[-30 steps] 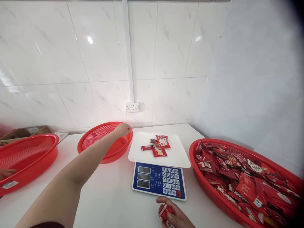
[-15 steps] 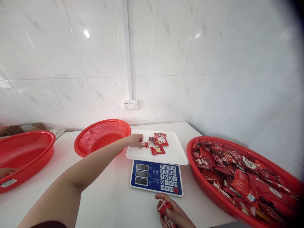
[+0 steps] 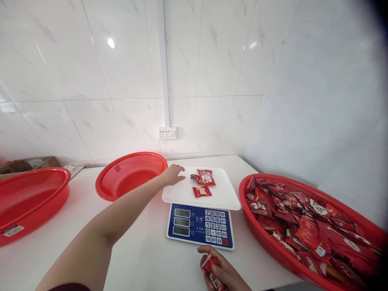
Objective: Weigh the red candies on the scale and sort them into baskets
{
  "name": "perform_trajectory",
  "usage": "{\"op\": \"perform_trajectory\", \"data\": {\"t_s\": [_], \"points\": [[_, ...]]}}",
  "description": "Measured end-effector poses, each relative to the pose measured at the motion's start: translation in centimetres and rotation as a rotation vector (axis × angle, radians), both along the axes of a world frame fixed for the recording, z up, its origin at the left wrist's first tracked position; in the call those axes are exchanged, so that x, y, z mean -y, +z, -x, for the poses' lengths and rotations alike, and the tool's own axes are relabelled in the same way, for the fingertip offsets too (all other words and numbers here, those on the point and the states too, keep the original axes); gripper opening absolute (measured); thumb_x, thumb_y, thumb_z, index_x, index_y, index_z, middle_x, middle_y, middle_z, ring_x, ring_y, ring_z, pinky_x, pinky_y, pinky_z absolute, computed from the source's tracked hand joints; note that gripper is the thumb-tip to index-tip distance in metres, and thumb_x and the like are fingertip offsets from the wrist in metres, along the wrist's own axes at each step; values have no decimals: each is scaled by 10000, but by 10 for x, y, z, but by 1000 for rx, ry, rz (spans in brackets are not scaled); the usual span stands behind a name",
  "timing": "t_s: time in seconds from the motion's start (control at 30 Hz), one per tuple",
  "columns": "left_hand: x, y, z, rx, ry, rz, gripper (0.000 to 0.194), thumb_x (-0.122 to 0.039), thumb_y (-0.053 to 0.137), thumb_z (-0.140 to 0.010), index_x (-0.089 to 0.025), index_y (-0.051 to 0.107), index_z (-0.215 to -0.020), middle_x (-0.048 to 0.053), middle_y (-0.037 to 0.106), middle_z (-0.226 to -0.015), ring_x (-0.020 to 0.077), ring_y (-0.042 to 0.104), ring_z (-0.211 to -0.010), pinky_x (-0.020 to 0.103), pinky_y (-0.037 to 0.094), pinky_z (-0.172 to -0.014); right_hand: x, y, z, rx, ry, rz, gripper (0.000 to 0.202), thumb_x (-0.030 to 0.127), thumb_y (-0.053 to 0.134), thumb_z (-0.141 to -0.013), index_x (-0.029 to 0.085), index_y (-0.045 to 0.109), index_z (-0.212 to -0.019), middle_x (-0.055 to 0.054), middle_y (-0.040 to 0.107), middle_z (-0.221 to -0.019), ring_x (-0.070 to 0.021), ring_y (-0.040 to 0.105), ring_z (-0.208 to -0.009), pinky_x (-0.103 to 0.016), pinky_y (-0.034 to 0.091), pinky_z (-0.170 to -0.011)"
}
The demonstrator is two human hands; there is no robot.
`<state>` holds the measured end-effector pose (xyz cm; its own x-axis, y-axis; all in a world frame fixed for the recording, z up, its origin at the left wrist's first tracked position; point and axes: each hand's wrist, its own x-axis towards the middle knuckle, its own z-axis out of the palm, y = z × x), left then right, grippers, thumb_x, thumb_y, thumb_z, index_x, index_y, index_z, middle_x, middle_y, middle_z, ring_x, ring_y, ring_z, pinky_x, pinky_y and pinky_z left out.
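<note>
My left hand (image 3: pixel 174 174) reaches over the left edge of the white weighing tray (image 3: pixel 177 198), its fingers apart and nothing visible in them. To its right on the tray lie a large red snack packet (image 3: pixel 206 178), a small dark-red packet (image 3: pixel 194 177) touching or nearly touching it, and a red packet with gold lettering (image 3: pixel 201 191) nearer me. Below the blue keypad of the scale (image 3: pixel 200 226), my right hand (image 3: pixel 224 268) is closed around small red snack packets (image 3: pixel 209 262); fingers partly cover them, so their number is unclear.
A red perforated basket (image 3: pixel 131 178) stands behind my left forearm, and another red basket (image 3: pixel 33 202) is at far left. On the right, a large red basket (image 3: pixel 251 218) is heaped with red packets. Cardboard boxes (image 3: pixel 27 165) sit by the tiled wall, which has a socket (image 3: pixel 167 133).
The small red-and-white packet has left the tray and my left hand, whose fingers have opened. Another hand at the far-left basket has gone from view. My right hand stays put.
</note>
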<state>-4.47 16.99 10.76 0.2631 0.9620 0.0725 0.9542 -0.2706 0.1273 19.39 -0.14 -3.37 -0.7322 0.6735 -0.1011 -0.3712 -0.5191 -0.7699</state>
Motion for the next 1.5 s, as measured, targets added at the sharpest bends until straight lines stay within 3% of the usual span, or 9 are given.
{"op": "perform_trajectory", "data": {"t_s": [0.13,0.27,0.37,0.57,0.7,0.93,1.13,1.3,1.5], "points": [[-9,-18,-43,46,-148,25,293,-305,514,-862,-176,528,-1125,80,540,-1167,213,540,-1016,430,449,-856,1,-2,0,-7,-31,0,524,487,713,-649,201,524,-1045,27,540,-684,-27,429,-441,-173,242,-425],[-15,-23,-51,53,-120,33,260,-292,502,-871,-167,542,-1095,75,561,-1124,194,566,-957,402,477,-812,1,-5,-1,-15,-49,-7,509,473,715,-654,201,528,-1041,24,553,-689,-29,434,-439,-177,254,-430],[-16,-14,-33,38,-25,22,262,-297,498,-873,-165,539,-1095,74,566,-1109,187,574,-934,392,486,-793,0,-5,-1,-24,-34,5,504,462,717,-658,198,527,-1044,25,553,-687,-28,443,-442,-177,252,-434],[-4,21,39,-45,253,-3,271,-304,504,-869,-154,535,-1093,71,575,-1075,182,585,-894,381,497,-761,-1,-3,0,-29,4,1,515,466,717,-654,192,528,-1048,26,542,-678,-28,447,-449,-176,261,-442],[7,26,53,-62,262,-11,263,-302,509,-866,-155,544,-1081,73,569,-1095,192,573,-932,402,480,-797,-2,-1,1,-31,30,-2,525,474,717,-649,188,526,-1047,38,525,-647,-32,447,-448,-179,265,-448],[14,-1,-30,58,-45,7,345,-414,443,-865,-188,555,-1100,72,593,-1117,226,525,-1054,372,421,-864,-1,2,0,-30,-6,22,515,456,730,-643,188,522,-1030,26,556,-672,-35,451,-447,-180,259,-438],[27,-14,-73,76,-199,64,280,-393,503,-783,-225,610,-980,58,650,-931,243,607,-844,305,452,-664,0,0,0,-66,-50,14,482,441,727,-656,192,528,-1019,27,563,-679,-31,460,-442,-177,259,-428],[38,-9,-58,63,-165,57,306,-296,540,-740,-223,584,-1035,64,633,-963,237,605,-860,299,457,-684,-1,-1,1,-66,-39,1,482,447,719,-664,187,525,-1021,32,554,-664,-34,463,-444,-176,266,-428],[37,24,4,13,29,-42,366,-233,465,-774,-213,513,-1136,95,563,-1117,266,541,-1012,337,458,-760,-2,-3,1,-68,-15,0,484,443,724,-658,194,523,-1022,36,546,-664,-29,451,-439,-173,267,-428]]}}
